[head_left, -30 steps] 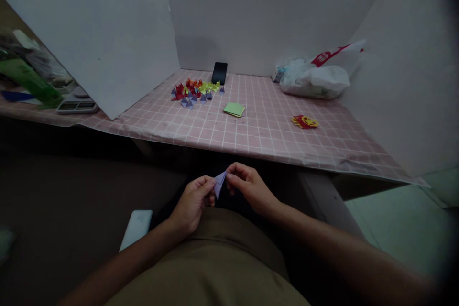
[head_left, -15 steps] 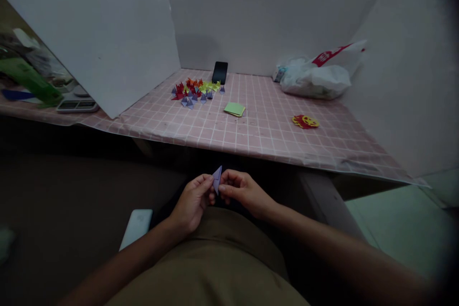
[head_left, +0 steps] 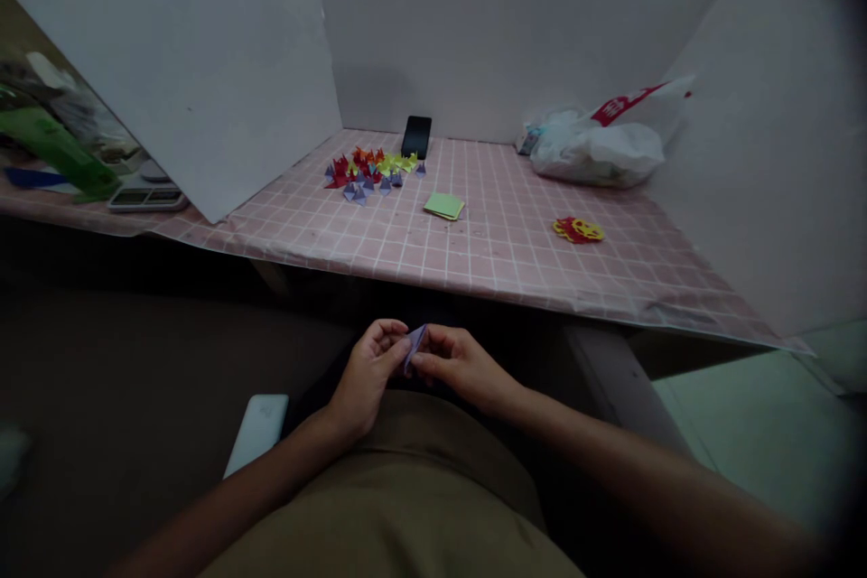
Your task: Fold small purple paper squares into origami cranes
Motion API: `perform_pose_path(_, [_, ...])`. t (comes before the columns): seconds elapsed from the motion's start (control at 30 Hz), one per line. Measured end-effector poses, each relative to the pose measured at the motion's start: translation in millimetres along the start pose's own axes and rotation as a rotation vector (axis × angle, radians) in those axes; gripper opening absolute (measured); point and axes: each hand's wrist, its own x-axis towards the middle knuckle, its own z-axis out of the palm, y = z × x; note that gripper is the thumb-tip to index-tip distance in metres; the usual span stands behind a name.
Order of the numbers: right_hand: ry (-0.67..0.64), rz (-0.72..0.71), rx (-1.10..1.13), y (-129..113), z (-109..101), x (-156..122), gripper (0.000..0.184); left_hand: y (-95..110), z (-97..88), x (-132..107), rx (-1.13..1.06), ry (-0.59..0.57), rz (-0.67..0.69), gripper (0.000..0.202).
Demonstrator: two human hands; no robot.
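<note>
Over my lap, just below the table's front edge, a small folded piece of purple paper [head_left: 415, 342] is held between both hands. My left hand [head_left: 372, 370] pinches it from the left, thumb on top. From the other side, my right hand [head_left: 461, 365] grips it with thumb and fingers. Parts of the paper are covered by the fingers. Small folded paper figures [head_left: 366, 173] in red, orange, yellow and purple stand grouped on the table. Closer to the front lies a stack of square paper [head_left: 444, 205] with a green sheet on top.
A pink checked cloth [head_left: 515, 262] covers the table. A dark phone [head_left: 415, 136] leans at the back. Plastic bags [head_left: 596, 153] and red and yellow cut-out shapes [head_left: 578, 229] lie on the right. White panels surround the table; left are a scale [head_left: 147, 198] and, lower, a pale phone-like slab [head_left: 257, 432].
The purple paper has tilted and turned between my fingers. My left thumb has shifted up and slightly right, and its fingers have curled differently. Things on the table stay put.
</note>
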Motion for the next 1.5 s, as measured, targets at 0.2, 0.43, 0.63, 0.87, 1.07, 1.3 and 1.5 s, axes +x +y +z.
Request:
perform_pose_path(0.2, [0.011,-0.013,-0.028,-3.4,-1.4,-1.0,0.022,6.5,-3.3,-1.2,0.310,-0.001,0.152,0.013])
perform_pose_path(0.43, [0.041,-0.049,-0.129,-1.4,-6.9,0.3,0.023,8.9,-4.7,-2.3,0.388,-0.001,0.180,0.018])
perform_pose_path(0.63, [0.033,-0.056,-0.155,-3.9,-6.6,-0.3,0.019,11.5,-3.8,-2.8,0.331,-0.013,0.120,0.021])
perform_pose_path(0.87, [0.026,-0.048,-0.134,-3.5,-7.5,-0.3,0.019,12.0,-4.3,-3.2,0.334,-0.039,0.149,0.019])
perform_pose_path(1.07, [0.019,-0.038,-0.119,-2.0,-7.4,-0.1,0.021,13.3,-3.8,-3.7,0.363,-0.047,0.164,0.017])
perform_pose_path(1.3, [0.031,-0.040,-0.125,-2.8,-5.7,-0.5,0.024,13.9,-2.8,-5.9,0.489,0.021,0.250,0.015])
perform_pose_path(1.5, [0.053,-0.066,-0.212,1.2,-5.9,0.1,0.027,12.4,-4.4,-6.9,0.658,0.012,0.398,0.015])
